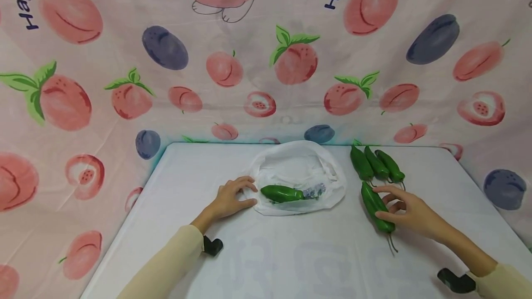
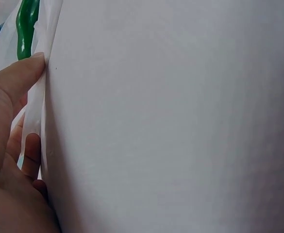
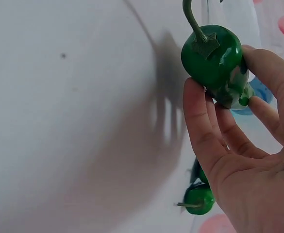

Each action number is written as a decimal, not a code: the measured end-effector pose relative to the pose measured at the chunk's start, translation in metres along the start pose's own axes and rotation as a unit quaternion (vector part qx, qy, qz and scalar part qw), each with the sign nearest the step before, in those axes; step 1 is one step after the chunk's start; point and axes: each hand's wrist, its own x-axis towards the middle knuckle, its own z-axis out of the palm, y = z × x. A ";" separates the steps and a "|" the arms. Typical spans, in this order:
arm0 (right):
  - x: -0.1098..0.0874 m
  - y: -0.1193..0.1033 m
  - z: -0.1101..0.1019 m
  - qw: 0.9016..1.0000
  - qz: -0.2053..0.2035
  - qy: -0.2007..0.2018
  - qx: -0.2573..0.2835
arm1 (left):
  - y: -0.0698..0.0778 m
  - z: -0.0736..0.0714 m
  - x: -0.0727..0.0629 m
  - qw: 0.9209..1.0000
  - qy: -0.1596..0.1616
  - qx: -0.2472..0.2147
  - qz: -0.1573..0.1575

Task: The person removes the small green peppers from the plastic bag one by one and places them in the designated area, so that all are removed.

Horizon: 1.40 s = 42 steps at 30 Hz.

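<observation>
A long green chili pepper [image 1: 371, 202] is gripped between the thumb and fingers of my right hand [image 1: 411, 213]. In the right wrist view the held pepper [image 3: 210, 56] shows its stem end, with its stem pointing up. A white plastic bag [image 1: 299, 147] lies with its mouth spread wide, and one green pepper [image 1: 280, 193] is inside, lying sideways. At the bag's left edge, my left hand [image 1: 230, 198] touches the plastic with thumb and fingers spread apart. The left wrist view has the thumb [image 2: 23, 75] against the bag's side.
Three more green peppers [image 1: 376, 163] lie side by side at the table's back right, just beyond the held one. The white tabletop [image 1: 291, 257] ends at a fruit-printed cloth [image 1: 232, 36] hanging behind and around it.
</observation>
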 end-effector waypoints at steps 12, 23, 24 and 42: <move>-0.003 0.014 0.004 1.000 0.022 0.007 0.020 | 0.001 0.000 0.004 1.000 -0.006 -0.010 -0.016; 0.000 0.018 0.007 0.999 0.040 0.004 0.011 | -0.001 0.000 0.004 1.000 -0.009 -0.007 -0.025; 0.001 0.018 0.007 0.999 0.042 0.003 0.011 | -0.001 0.000 0.004 1.000 -0.010 -0.007 -0.027; 0.003 0.022 0.007 0.999 0.048 -0.008 0.022 | 0.002 0.001 0.001 1.000 -0.004 -0.016 -0.026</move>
